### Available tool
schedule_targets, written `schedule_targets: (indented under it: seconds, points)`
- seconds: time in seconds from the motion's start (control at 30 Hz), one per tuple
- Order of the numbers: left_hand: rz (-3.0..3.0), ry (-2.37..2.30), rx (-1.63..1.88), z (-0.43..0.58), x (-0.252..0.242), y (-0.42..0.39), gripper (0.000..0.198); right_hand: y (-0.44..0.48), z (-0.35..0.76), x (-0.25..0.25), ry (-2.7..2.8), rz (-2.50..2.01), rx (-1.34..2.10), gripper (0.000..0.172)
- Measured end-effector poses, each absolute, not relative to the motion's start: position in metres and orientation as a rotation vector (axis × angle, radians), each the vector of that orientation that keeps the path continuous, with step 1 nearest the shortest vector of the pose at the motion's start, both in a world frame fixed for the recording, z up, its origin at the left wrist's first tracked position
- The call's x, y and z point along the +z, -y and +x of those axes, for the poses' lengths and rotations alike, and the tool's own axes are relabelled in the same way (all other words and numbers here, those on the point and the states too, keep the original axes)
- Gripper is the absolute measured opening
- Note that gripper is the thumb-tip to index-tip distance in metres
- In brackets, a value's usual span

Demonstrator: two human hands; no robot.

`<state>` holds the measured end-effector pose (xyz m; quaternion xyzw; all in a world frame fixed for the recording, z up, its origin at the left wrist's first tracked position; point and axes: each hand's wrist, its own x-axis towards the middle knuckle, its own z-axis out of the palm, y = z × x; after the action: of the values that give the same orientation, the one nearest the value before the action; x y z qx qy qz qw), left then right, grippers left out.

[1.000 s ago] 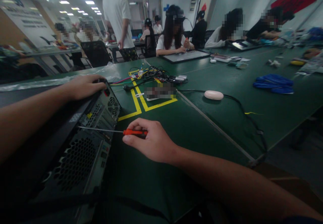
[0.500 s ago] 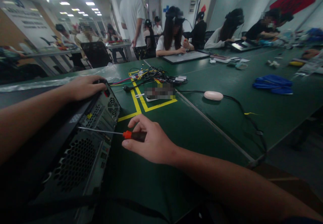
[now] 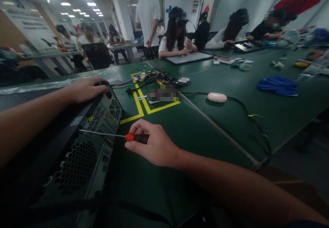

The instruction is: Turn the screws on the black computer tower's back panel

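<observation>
A black desktop computer case (image 3: 74,163) lies on the left side of the table, its metal back panel with honeycomb vents turned toward the right. My left hand (image 3: 86,89) grips its far top corner, the thumb along the edge and the other fingers partly hidden behind it. In my right hand (image 3: 154,142) is a screwdriver (image 3: 130,137) with an orange and dark handle, pinched between thumb and fingers. Its long thin shaft points left, and the tip meets the back panel near the case's upper edge. Whether a screw sits there is too small to tell.
Beyond the case, tangled cables (image 3: 159,75) lie by yellow tape marks (image 3: 140,113) on the green table (image 3: 205,145). A pale pink oval object (image 3: 217,97) rests by a black cable, with blue cloth (image 3: 277,85) farther right. Several people work behind.
The fingers of my right hand have closed in around the screwdriver handle. My left hand and the case stay put. In the background, a standing person has moved right.
</observation>
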<state>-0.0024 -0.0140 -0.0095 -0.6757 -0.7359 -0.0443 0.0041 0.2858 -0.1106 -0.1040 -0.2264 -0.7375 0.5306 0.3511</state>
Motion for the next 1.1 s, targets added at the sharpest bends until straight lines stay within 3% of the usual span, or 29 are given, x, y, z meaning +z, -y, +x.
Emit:
schedule_targets:
  seconds: [1.1]
  points:
    - [-2.131, 2.297, -0.114, -0.0006, -0.0063, 0.0153, 0.076, 0.1133, 0.2855, -0.0989, 1.878, -0.662, 1.403, 0.025]
